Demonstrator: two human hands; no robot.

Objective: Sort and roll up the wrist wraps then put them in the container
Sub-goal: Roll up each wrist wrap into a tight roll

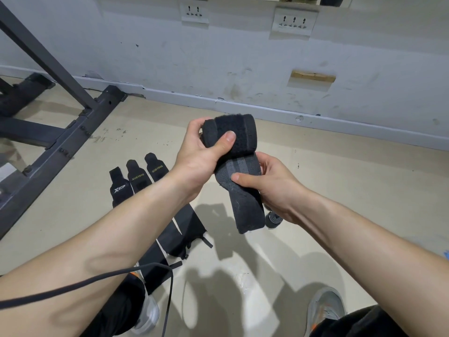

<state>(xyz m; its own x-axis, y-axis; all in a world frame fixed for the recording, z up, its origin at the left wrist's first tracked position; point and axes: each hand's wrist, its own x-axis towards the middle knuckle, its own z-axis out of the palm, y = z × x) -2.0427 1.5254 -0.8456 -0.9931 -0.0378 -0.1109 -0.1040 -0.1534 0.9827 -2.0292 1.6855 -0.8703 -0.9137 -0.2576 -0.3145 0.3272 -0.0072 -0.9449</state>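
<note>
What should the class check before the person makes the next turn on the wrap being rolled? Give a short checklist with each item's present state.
1. Left hand grips the rolled part: ok.
2. Right hand pinches the loose tail: ok.
3. Tail hangs clear of the floor: ok.
4. Roll's edges line up: cannot tell.
5. Every other wrap rolled: not ok, three flat wraps lie on the floor.
6. Container within reach: cannot tell, not in view.

Floor [340, 190]: flat wrist wraps [136, 183], rolled wrap [273, 218], rack base [60, 147].
</note>
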